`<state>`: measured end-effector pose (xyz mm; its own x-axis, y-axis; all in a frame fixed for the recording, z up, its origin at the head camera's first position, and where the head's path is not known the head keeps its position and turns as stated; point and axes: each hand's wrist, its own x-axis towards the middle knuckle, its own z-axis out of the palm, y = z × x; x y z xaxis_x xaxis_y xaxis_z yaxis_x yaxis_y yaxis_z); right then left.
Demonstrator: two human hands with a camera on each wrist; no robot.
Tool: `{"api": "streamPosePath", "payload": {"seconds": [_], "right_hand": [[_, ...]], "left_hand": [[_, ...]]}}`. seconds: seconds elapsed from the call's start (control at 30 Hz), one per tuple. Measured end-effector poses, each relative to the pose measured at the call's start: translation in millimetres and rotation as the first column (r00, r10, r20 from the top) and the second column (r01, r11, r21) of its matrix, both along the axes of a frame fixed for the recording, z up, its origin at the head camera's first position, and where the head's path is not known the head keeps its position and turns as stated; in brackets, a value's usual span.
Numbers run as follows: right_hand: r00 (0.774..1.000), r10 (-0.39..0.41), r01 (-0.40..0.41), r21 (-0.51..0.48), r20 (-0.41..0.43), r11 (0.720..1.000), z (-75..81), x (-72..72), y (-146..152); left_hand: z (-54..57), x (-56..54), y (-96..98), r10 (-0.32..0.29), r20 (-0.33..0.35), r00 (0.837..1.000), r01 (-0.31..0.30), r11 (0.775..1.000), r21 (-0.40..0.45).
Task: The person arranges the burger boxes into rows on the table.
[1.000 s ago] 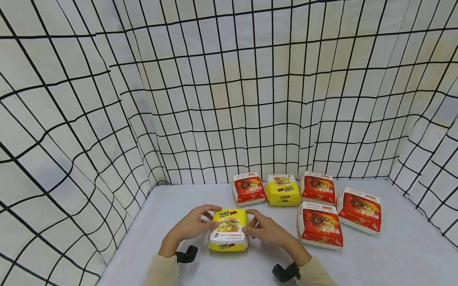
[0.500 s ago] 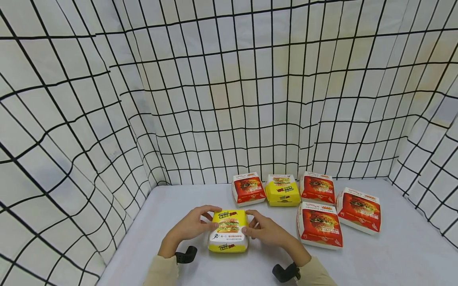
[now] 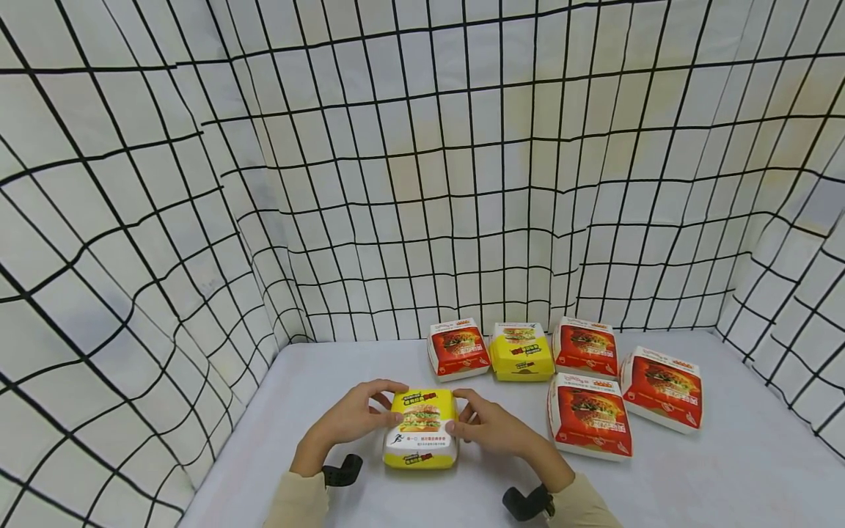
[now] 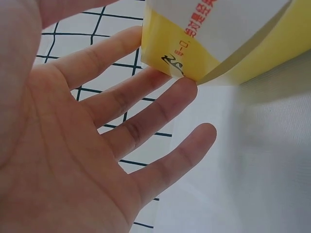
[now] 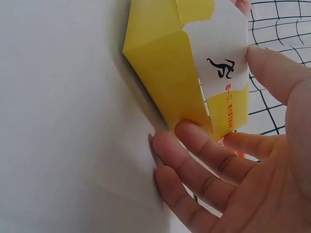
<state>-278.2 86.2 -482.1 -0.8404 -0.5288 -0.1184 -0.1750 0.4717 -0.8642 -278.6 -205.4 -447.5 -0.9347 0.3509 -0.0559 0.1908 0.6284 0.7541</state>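
Note:
A yellow and white burger box (image 3: 420, 440), its lid closed and a burger printed on top, is at the table's near middle between both hands. My left hand (image 3: 351, 414) holds its left side, the thumb near the top edge and the index finger at the far corner. On the opposite side my right hand (image 3: 494, 427) holds it the same way. In the left wrist view the fingertips touch the box's side (image 4: 163, 46), with the little finger apart from it. The right wrist view shows the thumb on the lid edge and fingertips against the yellow side wall (image 5: 163, 80).
Toward the back stand a red burger box (image 3: 458, 349), a second yellow one (image 3: 521, 353) and another red one (image 3: 586, 347). Two more red boxes (image 3: 590, 416) (image 3: 663, 389) lie to the right. A black grid on white cloth (image 3: 422, 220) surrounds the white table (image 3: 739, 469).
The held burger box has shifted very slightly toward me. Both hands keep almost the same position on it, and the other boxes stay where they were.

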Motion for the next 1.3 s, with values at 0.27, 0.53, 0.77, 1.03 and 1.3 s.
{"api": "streamPosePath", "payload": {"seconds": [0.27, 0.53, 0.77, 1.03, 1.3], "right_hand": [[1.000, -0.003, 0.003, 0.018, 0.000, 1.000, 3.1, -0.2, 5], [0.999, -0.002, 0.001, -0.021, -0.035, 1.000, 9.0, -1.2, 9], [0.995, -0.032, 0.027, -0.048, -0.091, 0.998, 13.0, -4.9, 14], [0.980, -0.145, 0.130, -0.107, -0.138, 0.986, 23.9, -3.2, 17], [0.954, -0.266, 0.241, -0.176, -0.137, 0.955, 35.3, -5.5, 23]], "left_hand": [[-0.4, -0.4, -0.4, -0.012, -0.037, 0.999, 0.012, 1.000, -0.002], [2.8, 0.4, 0.6, 0.046, -0.108, 0.993, -0.043, 0.998, 0.034], [5.3, -2.1, 4.1, 0.222, -0.197, 0.955, -0.202, 0.973, 0.116], [14.9, -0.8, 4.6, 0.275, -0.263, 0.925, -0.231, 0.955, 0.188], [18.0, -1.8, 11.6, 0.290, -0.331, 0.898, -0.230, 0.950, 0.209]]}}
